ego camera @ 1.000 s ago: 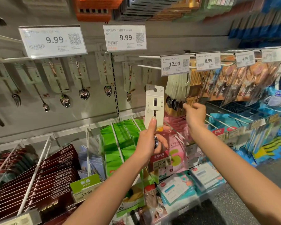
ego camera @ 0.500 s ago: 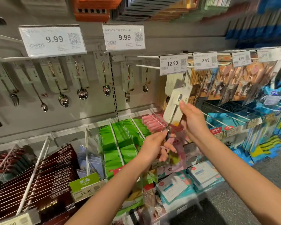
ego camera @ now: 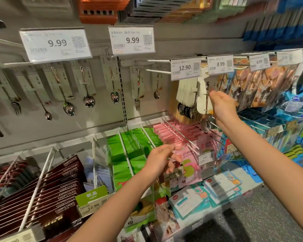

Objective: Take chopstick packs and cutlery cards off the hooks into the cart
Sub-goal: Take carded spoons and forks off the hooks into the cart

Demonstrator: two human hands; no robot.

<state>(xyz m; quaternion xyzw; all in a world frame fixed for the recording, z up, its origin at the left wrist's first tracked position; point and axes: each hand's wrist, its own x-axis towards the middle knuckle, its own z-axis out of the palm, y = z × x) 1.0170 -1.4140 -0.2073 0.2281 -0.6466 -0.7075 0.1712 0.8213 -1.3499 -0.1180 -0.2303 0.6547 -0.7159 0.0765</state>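
While the right hand is raised to the hook row under the 12.90 price tag, its fingers and thumb pinch a white cutlery card by the right edge. Card hangs approx. upright, top end just below the 8.99 price tag; whether it sits on the hook cannot be told. A spoon is strapped to the card, bowl end below the card's bottom edge, just left of the wrist. Immediately left of the held card: a stack of similar cards on the same hook, dark spoon bowls showing at the bottom.

Left hand is lower, in front of the pink packs and green packs. Fingers loosely extended, released, holding nothing.

Chopstick packs, dark red w/ "CHOPSTICKS" lettering, lie in a row at lower left, behind a 12.90 label.

Back panel, left and ctr.: single spoons and forks on cards under two 9.99 tags. Cart not in view.
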